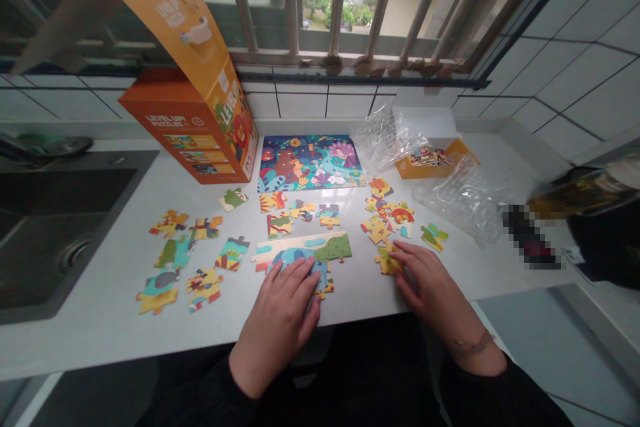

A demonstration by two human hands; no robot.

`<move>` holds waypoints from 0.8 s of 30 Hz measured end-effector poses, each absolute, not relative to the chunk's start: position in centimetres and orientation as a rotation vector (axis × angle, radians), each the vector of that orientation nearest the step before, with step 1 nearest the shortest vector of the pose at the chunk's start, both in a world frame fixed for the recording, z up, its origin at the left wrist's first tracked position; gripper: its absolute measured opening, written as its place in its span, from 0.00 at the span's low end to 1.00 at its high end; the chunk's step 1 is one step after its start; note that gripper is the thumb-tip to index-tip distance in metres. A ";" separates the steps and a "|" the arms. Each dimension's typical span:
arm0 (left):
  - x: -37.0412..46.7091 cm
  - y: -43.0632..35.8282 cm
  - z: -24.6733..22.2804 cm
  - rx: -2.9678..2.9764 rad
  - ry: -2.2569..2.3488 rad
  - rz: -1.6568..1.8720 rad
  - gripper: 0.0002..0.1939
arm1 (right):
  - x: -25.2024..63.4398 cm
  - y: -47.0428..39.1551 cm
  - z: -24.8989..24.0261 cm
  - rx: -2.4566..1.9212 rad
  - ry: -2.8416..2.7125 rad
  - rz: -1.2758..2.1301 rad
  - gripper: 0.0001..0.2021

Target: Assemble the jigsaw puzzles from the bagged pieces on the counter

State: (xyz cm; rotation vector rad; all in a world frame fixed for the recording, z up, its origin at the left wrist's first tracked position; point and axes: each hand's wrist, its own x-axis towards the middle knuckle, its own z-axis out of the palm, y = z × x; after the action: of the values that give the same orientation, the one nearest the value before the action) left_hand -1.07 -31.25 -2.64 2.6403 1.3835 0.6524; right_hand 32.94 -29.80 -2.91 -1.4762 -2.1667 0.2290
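My left hand (287, 300) lies with fingers stretched over a joined strip of jigsaw puzzle (334, 247), which shows a blue animal and a green one. Part of the strip is hidden beneath that hand. To the right, my right hand (425, 280) has its fingers and thumb on a yellow puzzle piece (384, 259) lying on the counter. Just above it is a cluster of loose pieces, among them one with a red lion-like face (400, 215). A green and yellow piece (434, 237) lies to the right of the cluster.
Several loose pieces (173, 252) are spread at left, near the sink (100, 227). Behind stand an orange puzzle box (200, 140) with its lid up and a finished dark-blue picture (313, 163). Crumpled clear plastic (455, 203) lies beside a small yellow box (430, 170) at right.
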 end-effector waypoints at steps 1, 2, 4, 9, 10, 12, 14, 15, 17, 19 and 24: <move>-1.1 -31.4 -2.6 2.643 1.368 0.659 0.19 | 32.7 -29.6 -3.0 -1.478 -2.158 0.207 0.16; -1.1 -31.5 -2.6 2.642 1.359 0.664 0.18 | 32.3 -29.4 -3.1 -1.472 -2.144 0.182 0.15; -1.1 -31.6 -2.5 2.636 1.352 0.672 0.17 | 31.5 -29.0 -3.5 -1.446 -2.092 0.123 0.14; -1.1 -31.7 -2.3 2.593 1.359 0.653 0.18 | 29.7 -28.4 -4.6 -1.438 -2.011 -0.019 0.09; -1.1 -31.7 -2.3 2.585 1.359 0.652 0.18 | 29.6 -28.4 -4.7 -1.450 -2.003 -0.041 0.09; -1.0 -31.9 -2.3 2.576 1.365 0.650 0.18 | 29.5 -28.4 -4.8 -1.467 -1.984 -0.074 0.09; -1.0 -32.1 -2.3 2.569 1.368 0.655 0.18 | 29.6 -28.4 -4.8 -1.472 -1.981 -0.091 0.08; -1.0 -32.0 -2.2 2.565 1.361 0.657 0.17 | 29.7 -28.4 -4.8 -1.473 -1.983 -0.095 0.08; -1.3 -31.4 -2.0 2.550 1.345 0.657 0.17 | 29.7 -28.3 -4.7 -1.480 -1.982 -0.098 0.07; -1.9 -29.9 -1.4 2.532 1.376 0.643 0.18 | 29.6 -28.3 -4.7 -1.493 -1.974 -0.100 0.06; -3.6 -23.3 0.5 2.509 1.733 0.488 0.21 | 29.6 -28.4 -4.8 -1.497 -1.961 -0.097 0.05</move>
State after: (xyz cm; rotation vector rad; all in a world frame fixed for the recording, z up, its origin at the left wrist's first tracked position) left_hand -3.65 -23.32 0.49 2.5086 1.7333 0.4880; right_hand 29.61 -28.37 -4.80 -1.4971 -1.9607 -0.0967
